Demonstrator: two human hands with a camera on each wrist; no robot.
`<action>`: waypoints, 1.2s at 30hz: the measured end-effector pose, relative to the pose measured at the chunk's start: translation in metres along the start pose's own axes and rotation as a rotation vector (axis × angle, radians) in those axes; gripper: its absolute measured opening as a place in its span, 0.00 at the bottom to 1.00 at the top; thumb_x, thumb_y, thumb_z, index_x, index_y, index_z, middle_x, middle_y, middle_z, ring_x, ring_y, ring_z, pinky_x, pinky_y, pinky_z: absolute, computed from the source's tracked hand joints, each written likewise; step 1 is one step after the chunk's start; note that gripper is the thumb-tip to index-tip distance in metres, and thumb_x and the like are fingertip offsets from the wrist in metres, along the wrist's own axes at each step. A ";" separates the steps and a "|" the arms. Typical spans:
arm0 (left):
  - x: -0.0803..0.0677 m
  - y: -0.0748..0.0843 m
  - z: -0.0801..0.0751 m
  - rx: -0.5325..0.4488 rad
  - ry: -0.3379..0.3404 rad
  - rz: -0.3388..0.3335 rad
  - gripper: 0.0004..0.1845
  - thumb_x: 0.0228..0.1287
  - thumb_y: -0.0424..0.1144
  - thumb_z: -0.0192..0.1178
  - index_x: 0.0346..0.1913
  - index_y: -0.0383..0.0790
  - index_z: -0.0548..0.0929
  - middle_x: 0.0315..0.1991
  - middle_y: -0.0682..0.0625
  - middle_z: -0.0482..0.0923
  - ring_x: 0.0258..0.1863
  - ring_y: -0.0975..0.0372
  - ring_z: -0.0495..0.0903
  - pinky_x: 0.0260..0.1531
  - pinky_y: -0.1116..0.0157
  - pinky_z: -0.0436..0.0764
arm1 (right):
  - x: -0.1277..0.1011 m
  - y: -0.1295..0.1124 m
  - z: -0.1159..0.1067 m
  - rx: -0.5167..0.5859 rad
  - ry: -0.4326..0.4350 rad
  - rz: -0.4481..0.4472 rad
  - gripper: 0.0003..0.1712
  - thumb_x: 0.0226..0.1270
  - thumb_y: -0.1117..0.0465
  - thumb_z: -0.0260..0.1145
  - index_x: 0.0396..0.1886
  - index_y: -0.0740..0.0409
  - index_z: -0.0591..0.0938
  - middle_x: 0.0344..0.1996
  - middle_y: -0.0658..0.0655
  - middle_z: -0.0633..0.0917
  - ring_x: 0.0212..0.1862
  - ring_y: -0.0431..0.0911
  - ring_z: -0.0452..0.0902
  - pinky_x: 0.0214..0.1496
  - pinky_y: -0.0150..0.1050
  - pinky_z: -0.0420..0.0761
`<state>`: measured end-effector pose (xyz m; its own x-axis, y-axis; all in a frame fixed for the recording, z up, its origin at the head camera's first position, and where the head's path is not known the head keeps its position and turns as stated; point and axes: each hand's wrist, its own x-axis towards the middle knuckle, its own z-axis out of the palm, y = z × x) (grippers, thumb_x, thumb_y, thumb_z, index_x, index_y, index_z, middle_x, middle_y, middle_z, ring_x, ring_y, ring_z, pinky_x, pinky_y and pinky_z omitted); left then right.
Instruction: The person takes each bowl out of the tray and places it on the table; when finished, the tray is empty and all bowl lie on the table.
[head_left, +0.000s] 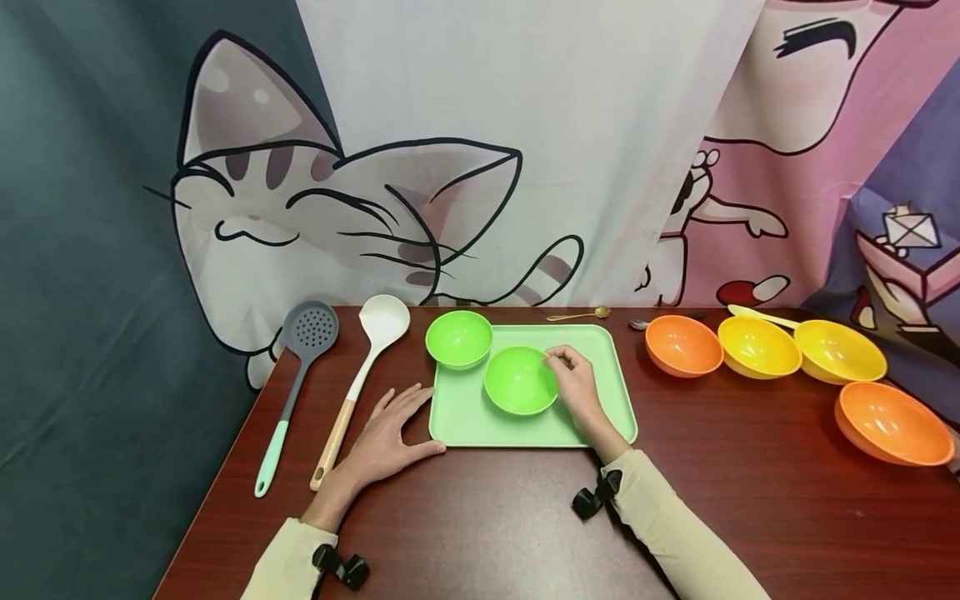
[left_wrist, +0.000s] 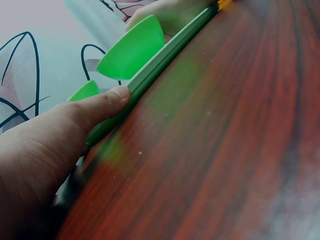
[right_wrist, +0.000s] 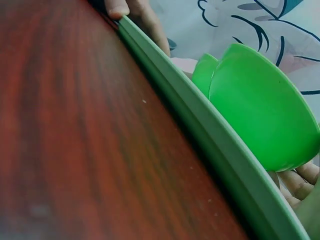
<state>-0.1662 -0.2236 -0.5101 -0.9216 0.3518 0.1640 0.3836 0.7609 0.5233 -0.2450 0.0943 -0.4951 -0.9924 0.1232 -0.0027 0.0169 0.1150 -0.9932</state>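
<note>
Green bowl (head_left: 521,383) at the tray's (head_left: 465,427) middle: your right hand (head_left: 579,388) pinches its rim, your left hand (head_left: 384,448) has fingers spread by the tray's corner; one-sided pulling could tip it into the neighbouring bowl (head_left: 459,340).

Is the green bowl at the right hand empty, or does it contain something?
Empty: the head view looks down into the green bowl, and its bare inside shows nothing lying there.

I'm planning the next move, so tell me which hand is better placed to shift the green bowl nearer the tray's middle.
Probably the right hand: it pinches that green bowl at its rim, while the left hand touches the tray at its left edge.
</note>
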 end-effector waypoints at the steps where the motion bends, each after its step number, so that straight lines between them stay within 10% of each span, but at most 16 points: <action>1: 0.000 0.000 0.000 0.000 0.002 0.002 0.48 0.55 0.69 0.65 0.76 0.51 0.65 0.74 0.52 0.66 0.77 0.55 0.59 0.78 0.47 0.47 | -0.001 0.000 0.000 -0.004 -0.007 -0.003 0.11 0.66 0.63 0.62 0.42 0.65 0.84 0.32 0.46 0.82 0.38 0.40 0.74 0.42 0.28 0.74; 21: 0.000 0.002 -0.001 0.001 0.012 0.018 0.48 0.55 0.67 0.67 0.75 0.51 0.66 0.73 0.49 0.67 0.77 0.53 0.59 0.77 0.46 0.48 | -0.022 -0.004 -0.008 -0.078 -0.127 0.011 0.12 0.65 0.65 0.62 0.44 0.66 0.86 0.41 0.56 0.86 0.42 0.37 0.76 0.47 0.28 0.74; 36: 0.000 0.002 0.001 -0.010 0.021 0.031 0.48 0.55 0.66 0.68 0.75 0.50 0.66 0.73 0.49 0.68 0.77 0.53 0.60 0.77 0.45 0.48 | -0.031 -0.005 -0.054 -0.107 -0.070 0.073 0.14 0.64 0.63 0.64 0.47 0.66 0.85 0.36 0.48 0.85 0.37 0.36 0.76 0.36 0.26 0.76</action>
<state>-0.1660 -0.2215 -0.5104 -0.9102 0.3636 0.1984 0.4119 0.7439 0.5263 -0.2078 0.1428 -0.4836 -0.9941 0.0662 -0.0859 0.0982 0.2127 -0.9722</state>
